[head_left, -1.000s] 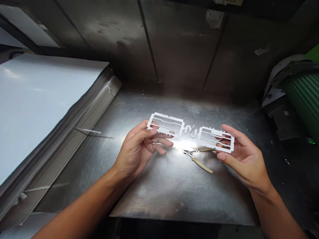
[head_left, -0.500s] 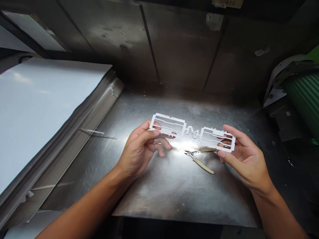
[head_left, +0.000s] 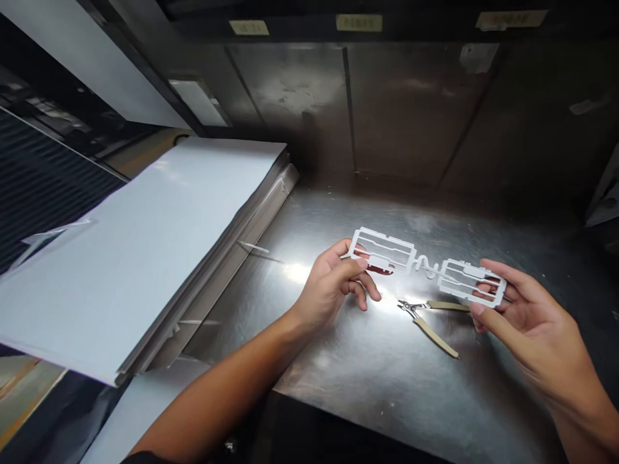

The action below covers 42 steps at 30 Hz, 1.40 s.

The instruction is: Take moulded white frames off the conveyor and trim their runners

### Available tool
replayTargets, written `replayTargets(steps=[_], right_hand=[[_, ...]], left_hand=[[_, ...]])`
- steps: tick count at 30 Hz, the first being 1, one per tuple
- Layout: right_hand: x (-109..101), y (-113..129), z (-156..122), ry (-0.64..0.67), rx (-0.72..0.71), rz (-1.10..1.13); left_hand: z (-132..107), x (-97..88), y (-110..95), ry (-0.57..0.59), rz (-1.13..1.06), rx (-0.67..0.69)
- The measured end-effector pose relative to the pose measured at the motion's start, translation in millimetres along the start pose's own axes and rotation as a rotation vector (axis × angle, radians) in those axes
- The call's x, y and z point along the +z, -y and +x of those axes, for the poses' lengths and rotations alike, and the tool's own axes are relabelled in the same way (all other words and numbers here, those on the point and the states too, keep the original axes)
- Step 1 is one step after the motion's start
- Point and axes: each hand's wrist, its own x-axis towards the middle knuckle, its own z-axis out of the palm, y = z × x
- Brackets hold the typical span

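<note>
The left hand [head_left: 338, 280] pinches one end of a white plastic twin-rectangle frame [head_left: 428, 267], the right hand [head_left: 536, 322] its other; between them, beige-handled metal cutters [head_left: 412, 308] lie on the silvery metal table [head_left: 348, 370].

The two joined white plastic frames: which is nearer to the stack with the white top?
The frame held by the left hand; the other frame, in the right hand, sits farther from the stack.

Metal worktable [head_left: 338, 374] and surroundings.
A white-topped stack [head_left: 159, 251] lies left; yellowish labels [head_left: 358, 23] sit above the far wall [head_left: 401, 109].
</note>
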Motion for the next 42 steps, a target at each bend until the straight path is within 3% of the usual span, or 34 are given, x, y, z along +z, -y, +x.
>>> replayTargets(steps=[15, 24, 28, 33, 35, 39, 42], right_hand=[[6, 9, -3, 0.003, -0.051, -0.004], [5, 9, -3, 0.016, -0.058, -0.014], [5, 3, -5, 0.019, -0.133, -0.063], [-4, -15, -8, -0.074, -0.462, -0.454], [-9, -18, -6, -0.094, -0.547, -0.563], [-14, -19, 1, -0.164, -0.481, -0.634], [-12, -22, 2, -0.067, -0.413, -0.823]], left_hand=[[-1, 1.8, -3, -0.058, 0.036, 0.015], [0, -0.2, -4, -0.007, -0.033, -0.027], [4, -7.4, -5, 0.119, -0.169, -0.17], [11, -21.5, -1, 0.359, -0.207, -0.586], [11, -23.0, 0, 0.368, -0.2, -0.639], [8, -16.0, -1, 0.187, -0.096, -0.477], [6, -9.5, -3, 0.112, 0.013, -0.314]])
